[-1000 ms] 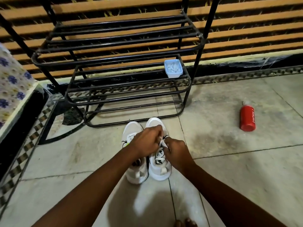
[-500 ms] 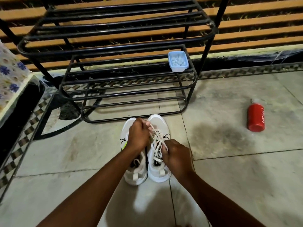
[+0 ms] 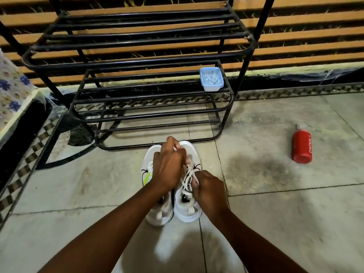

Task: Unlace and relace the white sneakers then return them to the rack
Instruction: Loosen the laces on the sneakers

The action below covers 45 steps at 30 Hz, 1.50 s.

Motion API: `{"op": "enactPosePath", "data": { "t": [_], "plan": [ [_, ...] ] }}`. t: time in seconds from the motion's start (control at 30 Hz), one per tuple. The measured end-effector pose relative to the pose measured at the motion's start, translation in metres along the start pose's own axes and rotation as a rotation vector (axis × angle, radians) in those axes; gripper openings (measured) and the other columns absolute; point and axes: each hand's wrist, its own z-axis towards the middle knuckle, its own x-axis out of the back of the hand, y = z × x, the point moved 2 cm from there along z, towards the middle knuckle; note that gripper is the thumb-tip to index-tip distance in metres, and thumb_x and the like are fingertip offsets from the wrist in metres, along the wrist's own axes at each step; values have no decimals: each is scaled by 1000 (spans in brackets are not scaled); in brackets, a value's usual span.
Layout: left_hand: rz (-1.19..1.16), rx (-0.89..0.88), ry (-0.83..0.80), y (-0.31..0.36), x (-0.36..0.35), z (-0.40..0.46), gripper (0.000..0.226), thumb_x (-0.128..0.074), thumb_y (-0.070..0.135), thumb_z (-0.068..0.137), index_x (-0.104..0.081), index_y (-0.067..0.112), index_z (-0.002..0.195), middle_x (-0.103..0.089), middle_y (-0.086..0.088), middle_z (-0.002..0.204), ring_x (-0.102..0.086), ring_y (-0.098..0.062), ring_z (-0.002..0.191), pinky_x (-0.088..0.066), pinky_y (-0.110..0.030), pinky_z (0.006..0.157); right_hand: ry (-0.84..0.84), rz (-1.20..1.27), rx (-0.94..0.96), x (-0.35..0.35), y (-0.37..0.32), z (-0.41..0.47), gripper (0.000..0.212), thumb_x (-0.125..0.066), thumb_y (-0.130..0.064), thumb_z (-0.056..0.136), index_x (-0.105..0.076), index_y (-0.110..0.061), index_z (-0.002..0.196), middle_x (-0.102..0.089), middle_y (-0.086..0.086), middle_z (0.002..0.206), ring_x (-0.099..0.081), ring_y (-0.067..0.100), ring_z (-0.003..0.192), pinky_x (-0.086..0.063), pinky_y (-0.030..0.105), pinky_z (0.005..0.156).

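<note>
We see two white sneakers [image 3: 173,194] side by side on the tiled floor [image 3: 275,223], just in front of one black metal rack [image 3: 137,62]. Our left hand [image 3: 168,164] has its grip curled around a pulled-up lace [image 3: 188,177] of the right-side shoe; our right hand [image 3: 209,189] pinches the lacing lower down. One red bottle [image 3: 301,147] lies apart; one blue tub [image 3: 211,78] sits on the rack.
</note>
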Motion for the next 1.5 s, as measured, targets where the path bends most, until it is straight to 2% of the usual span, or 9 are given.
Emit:
{"op": "enactPosePath", "data": {
  "t": [0.17,0.3,0.47,0.6,0.73,0.97,1.23,1.3,1.5],
  "plan": [
    [-294,145,315,-6,19,11,18,-50,-8,94,-55,9,94,-71,-4,94,-70,-26,81,-58,-38,66,-18,-11,-9,-1,-1,1,19,-72,-16,63,-60,-19,78,-60,-1,70,-58,24,53,-28,21,52],
    [-769,377,288,-25,13,25,28,-44,24,110,-48,15,85,-55,-3,71,-54,-26,57,-54,-44,57,13,-41,0,-5,1,0,20,-76,-18,67,-58,-20,76,-59,-1,69,-58,25,52,-29,23,48],
    [-83,-361,-236,-21,18,17,10,-57,12,102,-56,13,92,-55,5,80,-50,-11,74,-38,-31,66,40,-54,16,-5,3,1,10,-65,-24,69,-60,-21,76,-60,-2,69,-59,23,52,-27,21,50],
    [96,-469,-445,-30,10,17,24,-65,6,90,-76,22,104,-67,5,101,-58,-16,98,-43,-29,89,51,-58,4,-3,4,0,11,-67,-24,69,-60,-20,77,-60,-2,68,-59,23,52,-25,20,52],
    [113,-416,-475,-31,10,17,32,-69,1,86,-78,22,108,-65,4,102,-45,-10,95,-46,-30,86,29,-57,8,-6,3,0,15,-72,-22,71,-62,-21,82,-62,-2,72,-61,23,56,-28,21,53],
    [275,-471,34,-5,18,5,20,-70,4,80,-72,20,92,-58,2,94,-52,-27,94,-35,-35,63,8,-92,17,-3,1,-2,20,-77,-22,70,-60,-20,79,-60,-2,69,-59,23,53,-27,21,53],
    [-772,248,528,-34,63,31,29,-45,-1,101,-57,20,84,-58,-13,86,-67,-25,70,-62,-42,67,13,-63,-8,0,-3,0,18,-78,-19,79,-60,-21,79,-60,-2,68,-59,24,53,-27,22,54],
    [-838,320,440,-35,62,31,26,-44,1,105,-55,15,87,-56,-9,78,-58,-17,59,-55,-35,57,-6,-51,-17,-1,-1,-1,16,-76,-18,77,-62,-20,82,-63,-2,73,-62,25,57,-29,22,56],
    [-93,-300,-199,-24,45,13,14,-58,29,100,-70,21,98,-67,8,95,-57,-15,91,-49,-39,78,-34,10,-69,-5,3,-2,12,-66,-16,77,-64,-16,88,-65,3,78,-64,29,65,-36,27,57]
  ]
}}
